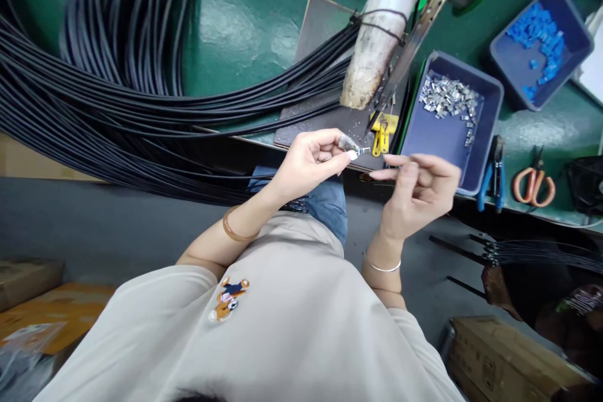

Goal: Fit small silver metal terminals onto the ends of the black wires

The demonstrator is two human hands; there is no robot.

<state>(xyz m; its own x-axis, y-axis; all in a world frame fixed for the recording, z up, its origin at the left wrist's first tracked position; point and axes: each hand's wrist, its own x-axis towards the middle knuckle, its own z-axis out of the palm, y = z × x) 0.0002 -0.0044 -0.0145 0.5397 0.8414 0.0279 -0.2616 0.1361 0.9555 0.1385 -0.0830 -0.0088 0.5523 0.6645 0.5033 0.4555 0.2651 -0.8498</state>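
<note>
My left hand (316, 160) pinches a small silver-tipped connector (363, 151) between thumb and fingers. One of its fingertips is wrapped in greyish tape, and whether a cable runs from the connector is hidden by the hand. To the right, my right hand (419, 188) has two fingers stretched toward the connector, apart from it, and nothing shows in its grasp. A yellow hand tool (382, 133) lies on the dark board (306, 119) just beyond the connector. Near my right hand stands a blue-grey bin (438, 151) with small metal connector shells (447, 97).
Thick bundles of black cables (155, 103) cross the green table (235, 19). A wrapped post (377, 44) leans over the board. Another bin (541, 50) holds blue parts. Blue-handled pliers (494, 176) and orange-handled snips (534, 185) lie along the right edge.
</note>
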